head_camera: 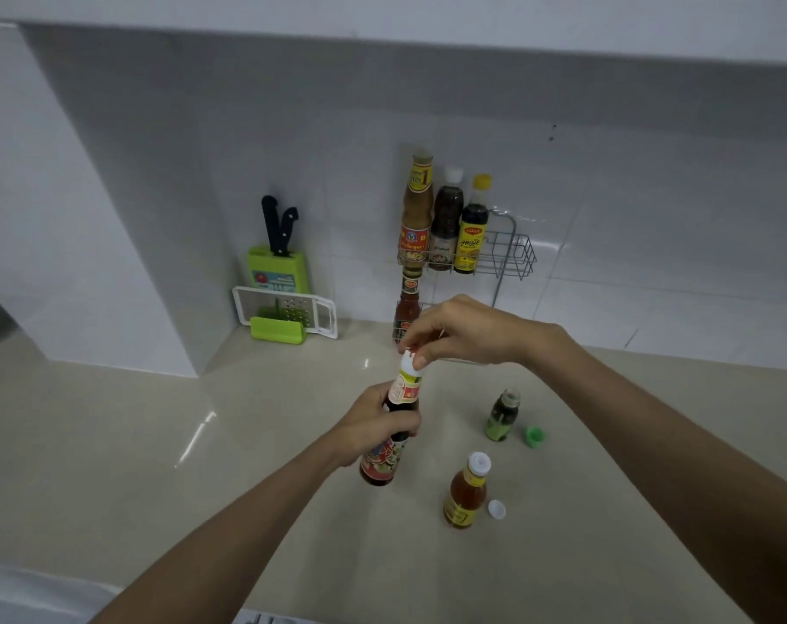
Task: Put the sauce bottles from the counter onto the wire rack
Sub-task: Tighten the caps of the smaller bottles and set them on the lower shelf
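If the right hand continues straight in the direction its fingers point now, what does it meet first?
The right hand points down-left, fingertips already at the white cap of the dark sauce bottle held by the left hand. It would likely meet that cap first; actual contact is unclear.

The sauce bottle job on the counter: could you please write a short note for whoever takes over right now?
Left hand: gripping the dark sauce bottle around its middle, off the counter.
Right hand: fingertips pinching that bottle's white cap.
Done: three bottles stand on the wire rack upper shelf; a red sauce bottle is on the lower shelf.
Left: rack the held bottle. The green bottle and orange bottle wait on the counter, with a green cap and a white lid lying loose beside them; probably cap them first.
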Motion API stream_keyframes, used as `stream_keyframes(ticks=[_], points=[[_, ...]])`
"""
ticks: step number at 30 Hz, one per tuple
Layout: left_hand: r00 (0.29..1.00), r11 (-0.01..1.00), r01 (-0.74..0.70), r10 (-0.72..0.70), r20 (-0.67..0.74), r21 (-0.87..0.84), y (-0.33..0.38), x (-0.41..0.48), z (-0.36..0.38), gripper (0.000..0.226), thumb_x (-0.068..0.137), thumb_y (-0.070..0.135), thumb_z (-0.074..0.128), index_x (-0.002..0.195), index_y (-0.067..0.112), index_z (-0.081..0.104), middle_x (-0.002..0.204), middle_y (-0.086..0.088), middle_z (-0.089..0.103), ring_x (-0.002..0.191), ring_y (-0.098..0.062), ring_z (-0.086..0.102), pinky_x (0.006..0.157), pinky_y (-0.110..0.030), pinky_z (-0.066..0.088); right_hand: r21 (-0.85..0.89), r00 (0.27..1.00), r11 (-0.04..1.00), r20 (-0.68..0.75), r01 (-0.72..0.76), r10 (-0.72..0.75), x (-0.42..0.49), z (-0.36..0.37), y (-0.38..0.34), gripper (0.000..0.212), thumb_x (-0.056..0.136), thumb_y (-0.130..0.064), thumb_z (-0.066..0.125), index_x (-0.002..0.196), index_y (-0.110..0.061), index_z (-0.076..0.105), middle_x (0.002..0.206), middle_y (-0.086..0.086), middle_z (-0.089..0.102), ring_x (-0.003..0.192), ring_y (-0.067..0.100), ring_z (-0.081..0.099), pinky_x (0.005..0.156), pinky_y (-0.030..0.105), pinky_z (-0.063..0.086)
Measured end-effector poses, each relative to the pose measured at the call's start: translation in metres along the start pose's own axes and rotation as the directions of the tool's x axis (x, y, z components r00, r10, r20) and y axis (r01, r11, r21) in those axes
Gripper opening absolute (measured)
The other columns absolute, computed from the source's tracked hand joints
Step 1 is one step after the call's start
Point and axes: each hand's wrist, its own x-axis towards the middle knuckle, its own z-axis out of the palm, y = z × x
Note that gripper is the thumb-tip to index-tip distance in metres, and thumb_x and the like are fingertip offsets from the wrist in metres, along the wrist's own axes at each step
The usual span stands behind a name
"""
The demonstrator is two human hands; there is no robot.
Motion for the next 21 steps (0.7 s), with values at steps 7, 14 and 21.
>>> stream_keyframes(ticks=[7, 14, 21], points=[[0.997, 0.996, -0.029, 0.034, -0.067, 0.078, 0.003, 0.011, -0.007, 0.019, 0.061, 0.019, 0.067, 0.072, 0.009, 0.057, 0.062, 0.002, 0.06, 0.056, -0.009, 0.056, 0.057, -0.022, 0.047, -0.302, 0.994, 0.953, -0.1, 0.005, -0.037, 0.007, 0.009, 0.001, 0.044, 0.088, -0.058, 0.052, 0.074, -0.016, 0.055, 0.068, -0.004, 0.05, 0.066, 0.016, 0.05, 0.054, 0.027, 0.035], [0.988, 1.0, -0.008, 0.011, 0.154, -0.018, 0.011, 0.013, -0.025, 0.012, 0.063, 0.013, 0.066, 0.073, 0.012, 0.06, 0.072, -0.01, 0.061, 0.076, -0.023, 0.059, 0.074, -0.038, 0.047, 0.059, 0.996, 0.994, 0.001, 0.091, -0.091, 0.011, -0.015, 0.0, 0.029, 0.083, -0.021, 0.074, 0.112, -0.021, 0.071, 0.107, -0.003, 0.072, 0.095, 0.007, 0.065, 0.081, 0.025, 0.052], [0.957, 0.988, -0.009, 0.053, 0.286, -0.154, 0.022, 0.013, -0.024, 0.013, 0.063, 0.007, 0.06, 0.075, 0.008, 0.059, 0.072, -0.01, 0.058, 0.072, -0.021, 0.062, 0.072, -0.03, 0.051, 0.241, 0.993, 0.969, 0.088, 0.058, -0.082, 0.022, -0.027, 0.002, 0.036, 0.081, -0.012, 0.075, 0.116, -0.02, 0.071, 0.111, -0.005, 0.073, 0.099, 0.008, 0.067, 0.084, 0.025, 0.055]])
